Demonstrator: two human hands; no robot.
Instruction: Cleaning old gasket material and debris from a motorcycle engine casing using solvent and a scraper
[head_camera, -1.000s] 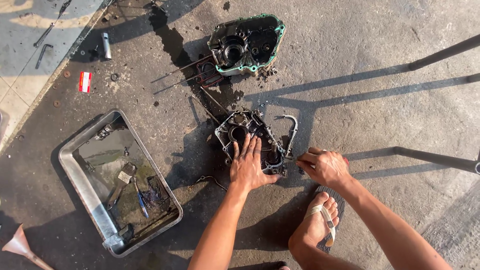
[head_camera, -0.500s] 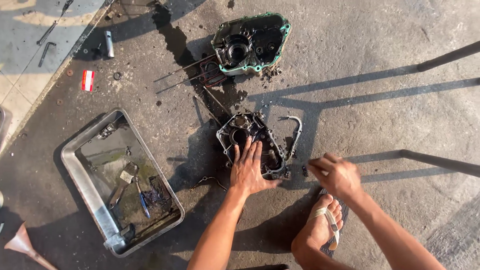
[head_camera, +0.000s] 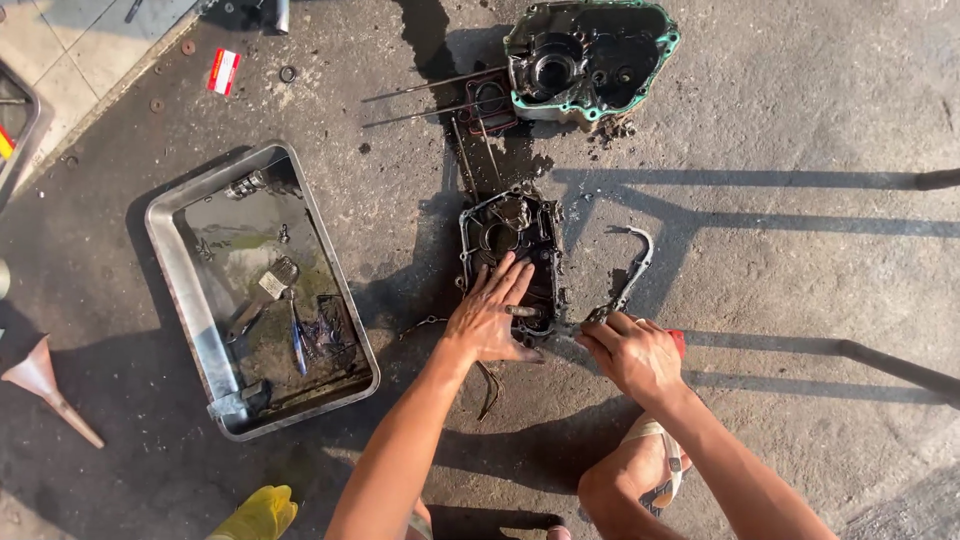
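Observation:
A dark, greasy engine case half (head_camera: 512, 240) lies on the oily concrete floor. My left hand (head_camera: 490, 318) presses flat on its near end, fingers spread. My right hand (head_camera: 632, 352) is closed around a tool with a red handle, its metal tip reaching the case's near right edge beside a short shaft. A second case half (head_camera: 590, 55) with a green gasket rim lies farther away, at the top.
A metal tray (head_camera: 172, 262) at the left holds oily liquid, a brush and small tools. A curved gasket piece (head_camera: 636, 262), long bolts (head_camera: 430, 85), a funnel (head_camera: 40, 380) and a yellow glove (head_camera: 262, 515) lie around. My sandalled foot (head_camera: 640, 475) is below my right hand.
My right hand drew back to the right, then returned to the case's near right edge with the tool. My left hand has stayed pressed on the case. The view has moved closer.

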